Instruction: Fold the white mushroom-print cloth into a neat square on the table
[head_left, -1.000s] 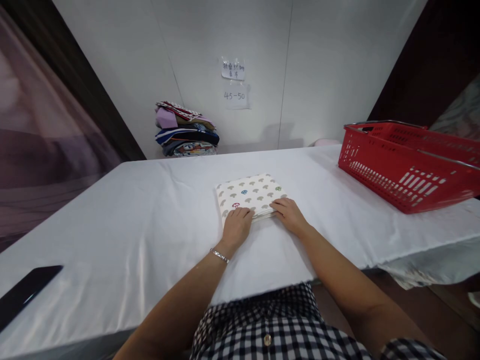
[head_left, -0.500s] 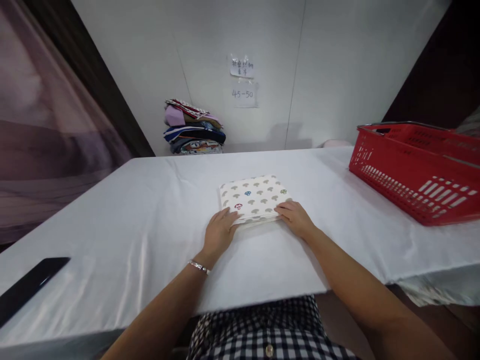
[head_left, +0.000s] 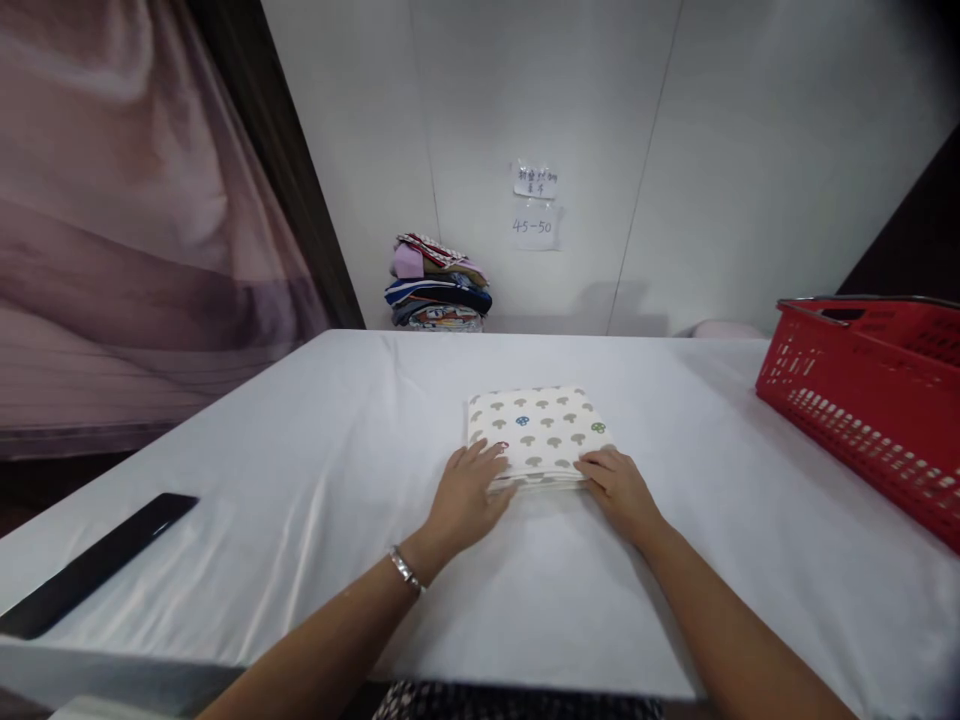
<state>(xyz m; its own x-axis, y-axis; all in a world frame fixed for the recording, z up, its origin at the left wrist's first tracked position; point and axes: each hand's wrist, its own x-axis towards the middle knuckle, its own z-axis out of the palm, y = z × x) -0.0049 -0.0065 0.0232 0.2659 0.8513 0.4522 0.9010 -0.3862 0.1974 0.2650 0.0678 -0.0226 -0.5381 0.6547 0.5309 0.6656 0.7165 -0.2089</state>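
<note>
The folded cloth [head_left: 538, 438] lies mid-table [head_left: 300, 480], the left hand [head_left: 469, 494] and right hand [head_left: 619, 488] resting with loosely spread fingers on its near corners, gripping nothing, with a red basket [head_left: 862, 420] far right and a clothes stack [head_left: 435, 285] behind.

- Folded cloth [head_left: 536, 436] lies flat on the counter [head_left: 300, 480], near its middle.
- Left hand [head_left: 466, 497] rests at the cloth's near left corner, fingers [head_left: 487, 458] on its edge.
- Right hand [head_left: 621, 488] rests at the near right corner, touching the cloth.
- Basket [head_left: 870, 410] stands on the counter, well to the right of the cloth.
- Flat slab [head_left: 97, 563] lies at the near left edge, well apart from the hands.
- Stack of folded garments [head_left: 436, 283] sits behind the counter's far edge, against the wall.
- Two paper notes [head_left: 535, 205] hang on the wall, right of the stack.
</note>
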